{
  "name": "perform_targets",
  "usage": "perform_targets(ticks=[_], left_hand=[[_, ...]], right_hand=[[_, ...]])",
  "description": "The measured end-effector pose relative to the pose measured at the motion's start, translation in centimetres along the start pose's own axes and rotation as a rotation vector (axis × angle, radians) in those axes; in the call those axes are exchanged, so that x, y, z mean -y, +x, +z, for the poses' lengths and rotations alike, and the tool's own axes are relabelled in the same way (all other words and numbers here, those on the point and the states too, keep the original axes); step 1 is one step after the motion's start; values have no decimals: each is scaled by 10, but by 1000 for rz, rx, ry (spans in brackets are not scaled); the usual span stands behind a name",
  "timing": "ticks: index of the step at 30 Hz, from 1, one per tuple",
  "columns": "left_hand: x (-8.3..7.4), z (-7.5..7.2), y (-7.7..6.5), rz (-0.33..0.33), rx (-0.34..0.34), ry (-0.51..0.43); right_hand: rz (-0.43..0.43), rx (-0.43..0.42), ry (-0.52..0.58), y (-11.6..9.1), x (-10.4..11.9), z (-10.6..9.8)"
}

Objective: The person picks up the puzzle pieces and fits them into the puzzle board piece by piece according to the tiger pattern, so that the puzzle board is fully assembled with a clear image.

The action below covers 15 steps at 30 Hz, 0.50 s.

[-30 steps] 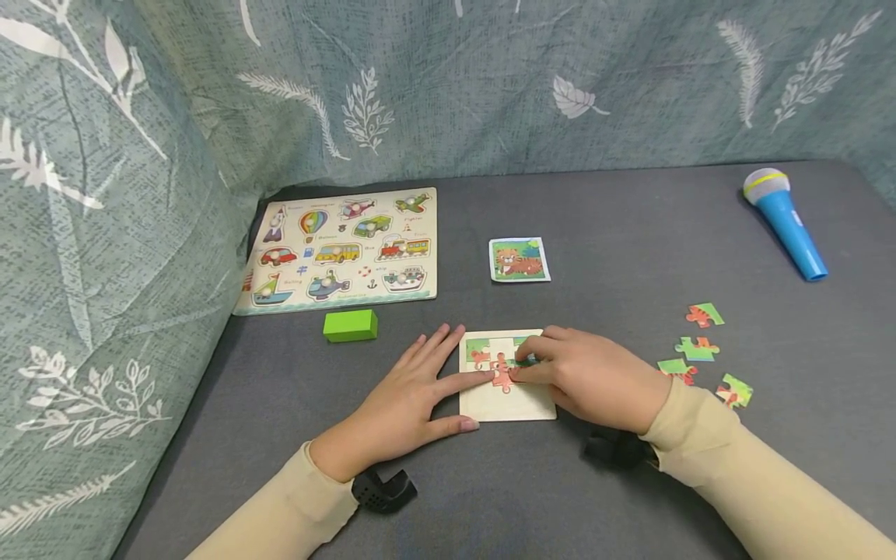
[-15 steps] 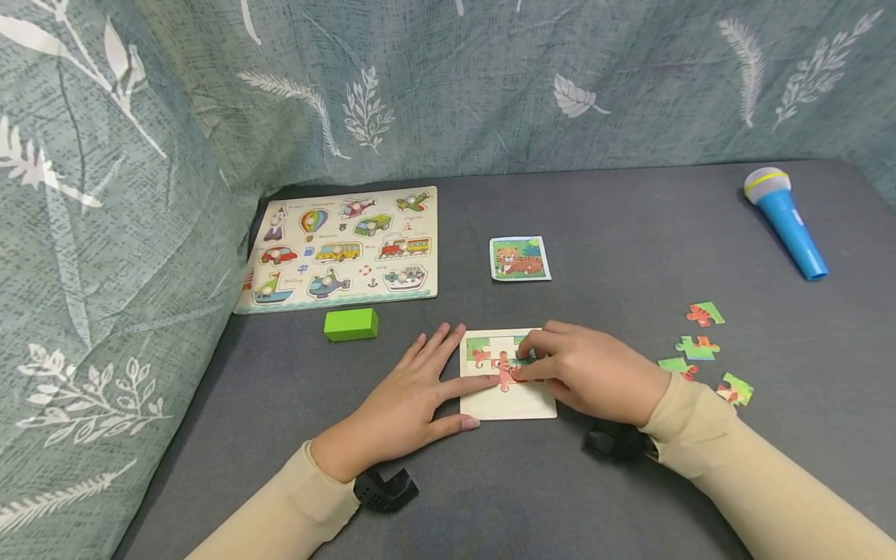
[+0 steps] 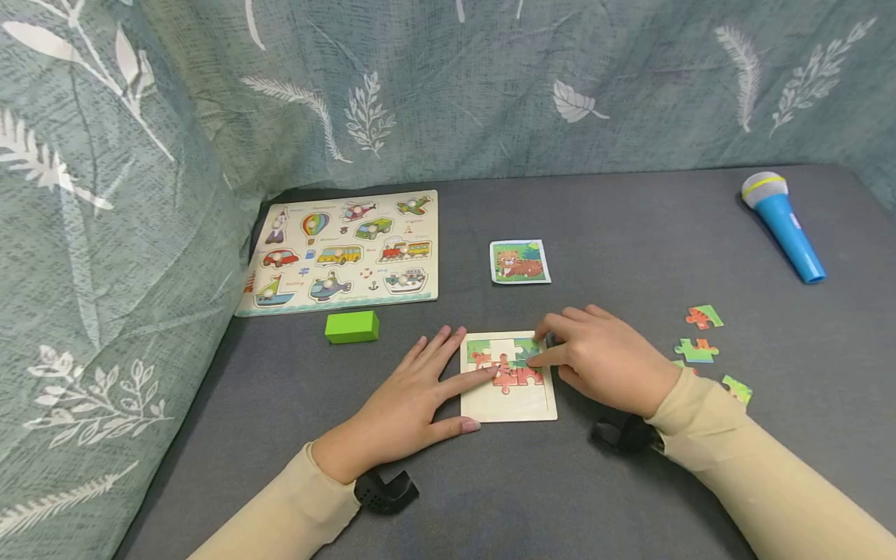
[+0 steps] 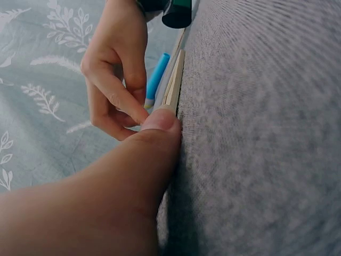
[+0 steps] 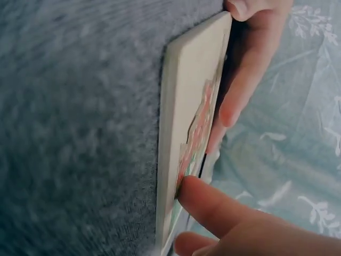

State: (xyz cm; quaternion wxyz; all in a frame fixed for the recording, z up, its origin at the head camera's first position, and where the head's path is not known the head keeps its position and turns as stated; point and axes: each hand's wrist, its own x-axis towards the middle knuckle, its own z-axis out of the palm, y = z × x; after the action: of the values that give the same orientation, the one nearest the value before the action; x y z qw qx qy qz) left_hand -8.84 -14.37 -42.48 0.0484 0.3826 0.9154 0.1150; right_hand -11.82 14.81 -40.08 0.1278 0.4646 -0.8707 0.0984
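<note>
In the head view, we see a square, pale wooden puzzle board (image 3: pixel 514 409) lying flat on the dark grey, cloth-like desk (image 3: pixel 560 505), with red and green knobbed pieces (image 3: pixel 521 378) in it. The left hand (image 3: pixel 408 398) spreads straight fingers at its left edge, gripping nothing; the right hand (image 3: pixel 607 363), fingers bent, thumb and forefinger apart, touches its right side. In the left wrist view, we find the left thumb against the board's thin edge. In the right wrist view, we notice a right-hand fingertip touching pieces beside the raised rim.

A green block (image 3: pixel 352 327) and vehicle board (image 3: pixel 358 301) lie left, microphone (image 3: pixel 787 229) right.
</note>
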Motion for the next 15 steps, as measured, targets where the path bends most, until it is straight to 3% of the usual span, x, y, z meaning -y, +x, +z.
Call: perform_targets(ticks=[10, 15], left_hand=[[0, 2, -6, -12, 12, -15], [0, 3, -5, -11, -24, -15]], right_hand=[[137, 108, 3, -7, 16, -6], [224, 59, 64, -18, 2, -21]])
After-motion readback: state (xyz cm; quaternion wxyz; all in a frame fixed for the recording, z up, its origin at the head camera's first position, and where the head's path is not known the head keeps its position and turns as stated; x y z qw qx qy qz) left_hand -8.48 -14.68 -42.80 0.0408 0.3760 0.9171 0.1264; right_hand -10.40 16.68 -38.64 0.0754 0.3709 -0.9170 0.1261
